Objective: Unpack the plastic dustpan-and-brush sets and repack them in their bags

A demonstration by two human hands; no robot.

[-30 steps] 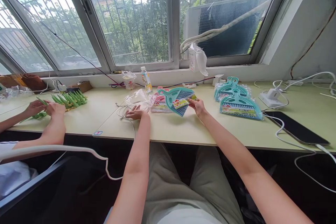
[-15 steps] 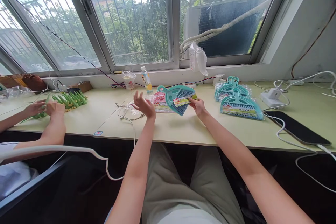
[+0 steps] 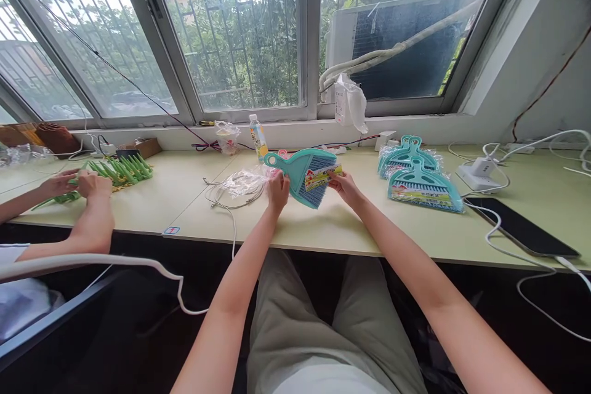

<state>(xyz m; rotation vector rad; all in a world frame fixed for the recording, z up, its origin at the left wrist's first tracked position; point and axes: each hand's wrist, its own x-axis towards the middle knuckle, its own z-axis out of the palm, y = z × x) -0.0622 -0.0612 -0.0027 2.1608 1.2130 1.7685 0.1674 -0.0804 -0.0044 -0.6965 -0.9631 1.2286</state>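
Observation:
A teal dustpan and brush set (image 3: 300, 173) with blue-grey bristles and a printed label is held tilted above the table, its handle toward the left. My left hand (image 3: 279, 192) is closed on its lower edge near the handle. On the bristle side, my right hand (image 3: 346, 188) pinches the label end. Behind it, a bit of a pink set (image 3: 282, 152) shows; most of that is hidden. Two or more wrapped teal sets (image 3: 422, 188) lie to the right, overlapping.
A phone (image 3: 521, 225) with white cables and a charger block (image 3: 482, 167) occupy the right side. A bottle (image 3: 258, 136), a bagged cup (image 3: 226, 138) and clear plastic with a coiled cable (image 3: 240, 186) stand left. A co-worker's hands (image 3: 90, 184) handle green plastic pieces (image 3: 132, 169).
My left hand has come down from an open, raised pose and taken hold of the dustpan set near its handle. The set has turned slightly and shifted a little left.

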